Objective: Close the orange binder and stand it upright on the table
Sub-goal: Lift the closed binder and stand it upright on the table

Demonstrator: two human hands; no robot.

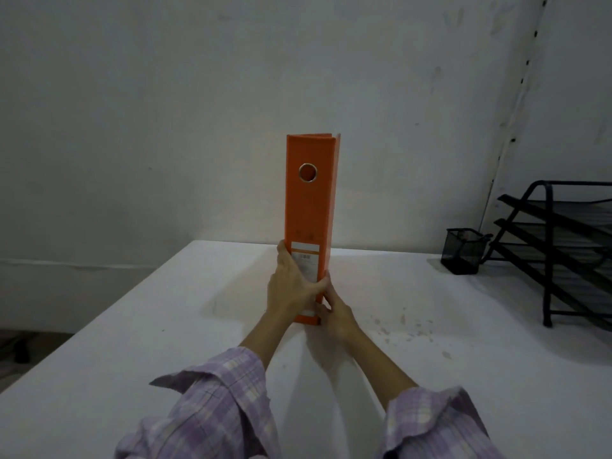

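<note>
At bench (pixel 463 376) right: mesh pen cup (pixel 463 251), contents unclear, beside tiered tray rack (pixel 563 253); orange binder (pixel 309 210) mid-bench, shut, long axis vertical, spine facing camera; left hand (pixel 291 286) and right hand (pixel 334 309) clasp its base.

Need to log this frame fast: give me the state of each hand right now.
Left hand: closed around the lower spine of the upright orange binder.
Right hand: fingers gripping the binder's lower right edge.
</note>
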